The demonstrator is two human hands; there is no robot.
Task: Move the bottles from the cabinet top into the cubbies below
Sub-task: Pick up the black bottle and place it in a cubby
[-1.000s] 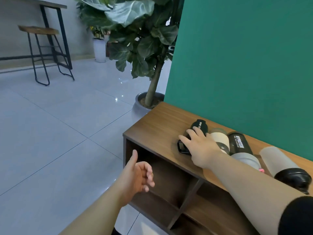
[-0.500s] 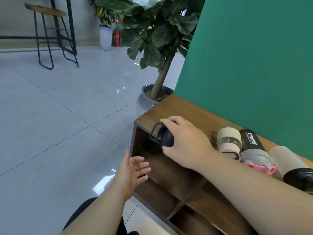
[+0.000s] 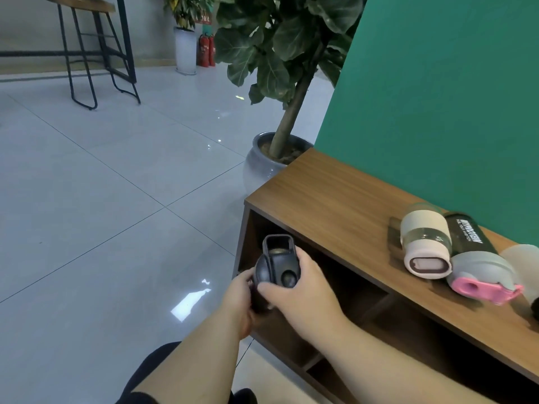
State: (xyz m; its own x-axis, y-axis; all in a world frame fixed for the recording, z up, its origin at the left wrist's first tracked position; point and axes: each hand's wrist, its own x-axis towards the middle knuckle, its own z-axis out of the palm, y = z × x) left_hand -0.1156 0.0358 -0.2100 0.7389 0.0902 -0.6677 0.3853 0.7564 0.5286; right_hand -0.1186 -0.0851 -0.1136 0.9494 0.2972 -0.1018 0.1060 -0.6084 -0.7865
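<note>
A black bottle (image 3: 277, 265) with a loop handle on its cap is held in front of the upper left cubby (image 3: 335, 287), off the cabinet top (image 3: 335, 199). My right hand (image 3: 303, 298) grips it from the right and my left hand (image 3: 237, 298) holds its body from the left; most of the body is hidden. Three bottles lie on their sides on the cabinet top at the right: a beige one (image 3: 424, 243), a black one with a grey and pink cap (image 3: 478, 260), and a frosted one (image 3: 525, 263) cut off by the frame edge.
The wooden cabinet stands against a green wall (image 3: 437, 97). A potted tree (image 3: 274, 158) stands just beyond the cabinet's left end. Grey tiled floor (image 3: 102, 214) spreads to the left, with a stool (image 3: 84, 48) and a table frame far back. A lower cubby (image 3: 291, 342) shows beneath my hands.
My right hand lifted the black bottle off the cabinet top and brought it down in front of the cubby. My left hand rose and closed on the bottle.
</note>
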